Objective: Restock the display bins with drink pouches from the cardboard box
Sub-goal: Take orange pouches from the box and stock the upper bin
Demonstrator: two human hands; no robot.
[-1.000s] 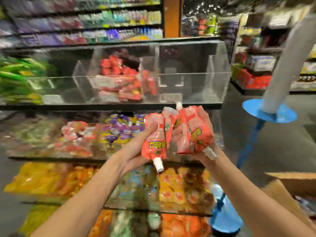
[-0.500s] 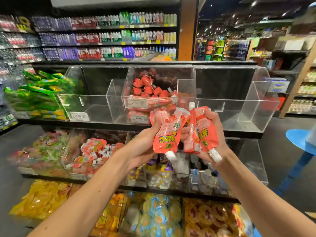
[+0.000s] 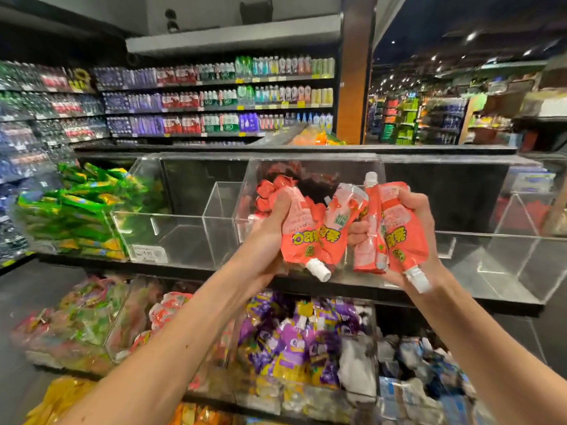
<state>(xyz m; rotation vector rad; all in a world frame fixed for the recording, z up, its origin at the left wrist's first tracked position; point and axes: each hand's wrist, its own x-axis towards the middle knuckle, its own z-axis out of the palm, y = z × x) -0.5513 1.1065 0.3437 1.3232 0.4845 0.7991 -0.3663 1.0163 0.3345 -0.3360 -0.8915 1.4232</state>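
Note:
Both my hands hold red drink pouches with white spouts in front of the top row of clear display bins. My left hand (image 3: 270, 231) grips two pouches (image 3: 310, 237), spouts pointing down. My right hand (image 3: 420, 216) grips several more pouches (image 3: 395, 231), one spout up and one down. Directly behind them is a clear bin (image 3: 313, 167) that holds more red pouches (image 3: 273, 188). The cardboard box is out of view.
Clear bins with bare floors flank the red-pouch bin: one on the left (image 3: 171, 237), one on the right (image 3: 491, 259). Green packs (image 3: 73, 210) fill the far left bin. Lower rows hold purple pouches (image 3: 294, 342) and mixed snacks. Bottle shelves (image 3: 214, 96) stand behind.
The view has swung left and risen, from the aisle and box corner to the bins. My hands with the pouches have lifted to the level of the red-pouch bin.

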